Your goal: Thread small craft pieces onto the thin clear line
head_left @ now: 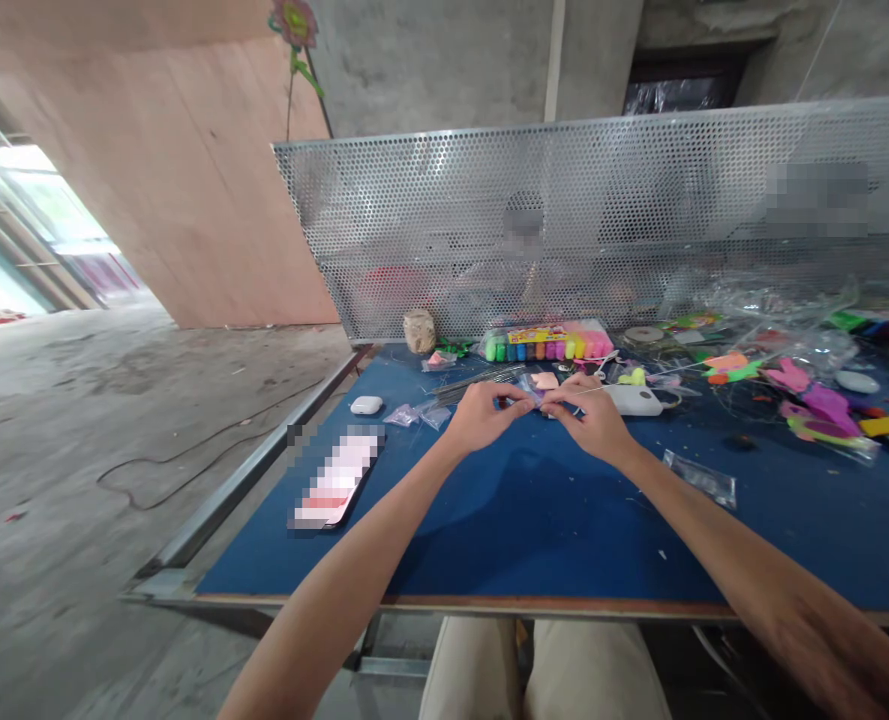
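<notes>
My left hand [483, 414] and my right hand [592, 418] meet over the middle of the blue table, both with thumb and forefinger pinched. Between the fingertips shows a small clear purplish plastic bag [532, 388]; whether both hands grip it is too small to tell. From the right fingers a thin pale strand runs up to the right. Just behind the hands is a peach-coloured lump [544, 381]. A white power strip [634, 400] lies right beside my right hand. Several thin wires [463, 385] lie behind my left hand.
A phone [343, 475], a white earbud case [367, 405] and small plastic bags [403, 415] lie at left. A pack of coloured clay [549, 342] stands before the perforated metal screen [414, 210]. Colourful pieces [826, 405] and plastic wrap [804, 330] crowd the right. A clear bag [700, 478] lies near my right forearm.
</notes>
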The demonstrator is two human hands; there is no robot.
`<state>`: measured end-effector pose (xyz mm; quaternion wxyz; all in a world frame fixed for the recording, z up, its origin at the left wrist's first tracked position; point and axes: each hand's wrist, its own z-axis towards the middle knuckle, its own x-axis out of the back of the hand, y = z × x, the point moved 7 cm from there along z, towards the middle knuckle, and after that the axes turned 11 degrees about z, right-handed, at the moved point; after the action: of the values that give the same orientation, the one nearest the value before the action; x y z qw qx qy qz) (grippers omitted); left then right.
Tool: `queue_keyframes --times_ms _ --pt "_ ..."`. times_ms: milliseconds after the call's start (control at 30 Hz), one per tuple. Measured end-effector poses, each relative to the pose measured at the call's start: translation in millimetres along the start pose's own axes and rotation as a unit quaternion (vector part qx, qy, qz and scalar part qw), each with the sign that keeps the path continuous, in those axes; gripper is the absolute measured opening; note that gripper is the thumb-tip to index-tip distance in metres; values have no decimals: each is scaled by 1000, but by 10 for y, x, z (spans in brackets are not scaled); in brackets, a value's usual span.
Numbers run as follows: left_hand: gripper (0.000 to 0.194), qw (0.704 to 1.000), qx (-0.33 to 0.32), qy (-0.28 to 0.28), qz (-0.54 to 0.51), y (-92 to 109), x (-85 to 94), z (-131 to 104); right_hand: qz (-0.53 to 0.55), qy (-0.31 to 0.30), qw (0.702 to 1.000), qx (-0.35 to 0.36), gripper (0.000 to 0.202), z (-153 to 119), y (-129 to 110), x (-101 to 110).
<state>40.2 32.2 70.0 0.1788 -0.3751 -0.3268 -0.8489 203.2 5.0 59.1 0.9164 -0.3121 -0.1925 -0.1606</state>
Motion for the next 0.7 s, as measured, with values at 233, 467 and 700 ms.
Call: queue_keyframes --times_ms 233,467,700 --pt "22 975 -48 145 163 158 171 -66 205 51 960 -185 31 -76 333 -118" --pt "18 916 -175 188 307 279 147 -153 346 67 878 -325 30 -214 643 -311" --pt "19 913 -209 197 288 324 152 -186 493 12 796 -350 28 -202 482 -435"
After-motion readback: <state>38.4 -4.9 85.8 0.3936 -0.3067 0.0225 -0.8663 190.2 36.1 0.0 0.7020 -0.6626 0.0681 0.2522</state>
